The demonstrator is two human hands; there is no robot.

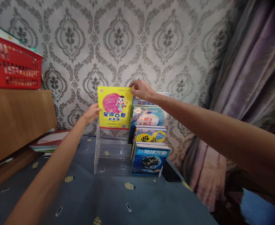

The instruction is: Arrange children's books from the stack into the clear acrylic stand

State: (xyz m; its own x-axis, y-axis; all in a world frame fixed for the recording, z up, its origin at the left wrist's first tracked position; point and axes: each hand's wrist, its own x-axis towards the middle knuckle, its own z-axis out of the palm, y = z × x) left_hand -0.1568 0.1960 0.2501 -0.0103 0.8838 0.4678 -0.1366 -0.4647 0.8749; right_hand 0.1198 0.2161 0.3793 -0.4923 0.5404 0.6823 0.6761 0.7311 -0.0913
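A yellow workbook (114,107) with a pink patch and a cartoon figure on its cover stands upright at the upper left of a clear stepped book rack (114,165). My left hand (92,113) grips its left edge. At its top right corner, my right hand (142,90) pinches the book between thumb and fingers. On the rack's right half several books rise in tiers: a blue earth book (150,160) in front, a yellow and blue book (150,134) behind it, then a carp storybook (149,118) and another book partly hidden by my right hand and forearm.
A dark flat object (171,172) lies right of the rack on the blue patterned cloth (109,200). At left, a red basket (15,67) sits on a wooden cabinet (20,122), beside a stack of books (50,140). Patterned wallpaper backs everything; a curtain (240,103) hangs at right.
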